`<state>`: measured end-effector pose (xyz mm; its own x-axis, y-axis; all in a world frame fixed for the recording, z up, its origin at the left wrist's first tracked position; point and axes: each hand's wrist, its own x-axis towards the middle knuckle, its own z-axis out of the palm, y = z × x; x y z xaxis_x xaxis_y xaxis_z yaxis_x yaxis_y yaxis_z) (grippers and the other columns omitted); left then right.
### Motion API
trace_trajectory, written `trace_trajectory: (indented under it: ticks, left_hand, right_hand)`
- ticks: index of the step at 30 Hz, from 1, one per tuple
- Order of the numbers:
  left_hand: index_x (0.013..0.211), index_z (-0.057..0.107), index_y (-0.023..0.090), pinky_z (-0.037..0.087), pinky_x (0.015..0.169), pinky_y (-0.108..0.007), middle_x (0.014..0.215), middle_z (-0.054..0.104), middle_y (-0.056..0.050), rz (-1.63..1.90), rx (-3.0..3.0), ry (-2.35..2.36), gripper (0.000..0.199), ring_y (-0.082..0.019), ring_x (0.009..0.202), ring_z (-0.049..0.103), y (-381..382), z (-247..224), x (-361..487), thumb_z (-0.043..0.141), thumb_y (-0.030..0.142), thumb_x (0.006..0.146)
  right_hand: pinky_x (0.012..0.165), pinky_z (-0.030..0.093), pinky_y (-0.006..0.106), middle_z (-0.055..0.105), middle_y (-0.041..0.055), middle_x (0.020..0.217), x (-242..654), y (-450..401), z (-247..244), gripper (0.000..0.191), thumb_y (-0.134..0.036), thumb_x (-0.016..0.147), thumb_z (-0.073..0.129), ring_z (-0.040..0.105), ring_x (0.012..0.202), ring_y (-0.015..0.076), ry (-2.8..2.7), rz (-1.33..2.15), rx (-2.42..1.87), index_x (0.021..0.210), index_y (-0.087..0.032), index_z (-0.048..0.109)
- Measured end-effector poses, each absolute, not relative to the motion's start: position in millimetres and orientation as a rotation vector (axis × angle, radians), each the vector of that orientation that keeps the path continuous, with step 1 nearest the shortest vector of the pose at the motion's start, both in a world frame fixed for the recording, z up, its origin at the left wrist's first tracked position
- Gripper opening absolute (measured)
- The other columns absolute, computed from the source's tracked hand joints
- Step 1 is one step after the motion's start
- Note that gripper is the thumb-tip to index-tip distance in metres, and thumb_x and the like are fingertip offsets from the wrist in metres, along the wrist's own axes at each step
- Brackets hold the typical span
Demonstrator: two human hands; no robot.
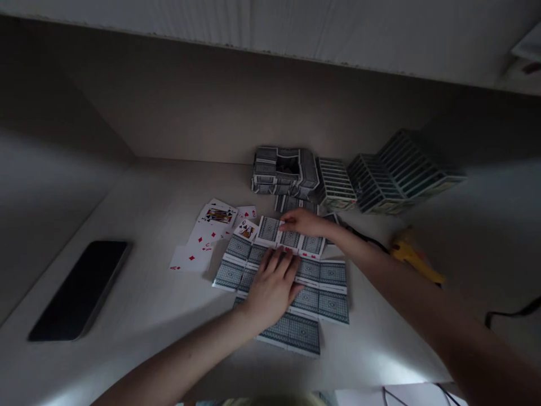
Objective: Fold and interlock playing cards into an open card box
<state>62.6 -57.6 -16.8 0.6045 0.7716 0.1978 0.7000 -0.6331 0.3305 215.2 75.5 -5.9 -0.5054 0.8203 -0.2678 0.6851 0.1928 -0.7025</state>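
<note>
Folded playing cards with dark patterned backs form a joined flat panel (pixel 319 300) on the desk. My left hand (pixel 273 282) lies palm down on the panel's middle, its fingers spread. At the panel's far edge stands a row of card squares (pixel 312 245), slightly raised. My right hand (pixel 302 221) touches the top of this row, thumb and fingers pressed together at a card edge; what they pinch is too small to tell. Loose face-up cards (pixel 203 242), with a jack on top, lie left of the panel. A queen card (pixel 245 229) rests near its upper left corner.
Behind the panel sits a hollow card structure (pixel 285 169). Stepped card stacks (pixel 380 180) stand at the back right. A black phone (pixel 80 290) lies at left, a yellow tool (pixel 416 256) at right with a dark cable. A shelf edge (pixel 270 34) hangs above.
</note>
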Motion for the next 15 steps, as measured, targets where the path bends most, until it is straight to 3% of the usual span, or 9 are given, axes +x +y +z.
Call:
trace_trajectory:
  ticks: [15]
  left_hand:
    - [0.126, 0.039, 0.021, 0.018, 0.105, -0.046, 0.130, 0.042, -0.008, 0.490, 2.566, 1.202, 0.048, -0.025, 0.124, 0.029, -62.4, -16.4, 59.9, 0.038, 0.042, 0.083]
  right_hand:
    - [0.048, 0.031, 0.019, 0.052, -0.0049, 0.054, 219.5, 87.5, -5.8, 0.022, -0.034, 0.068, 0.056, 0.043, 0.050, 0.0078, -2.253, 1.323, -1.449, 0.070, -0.014, 0.066]
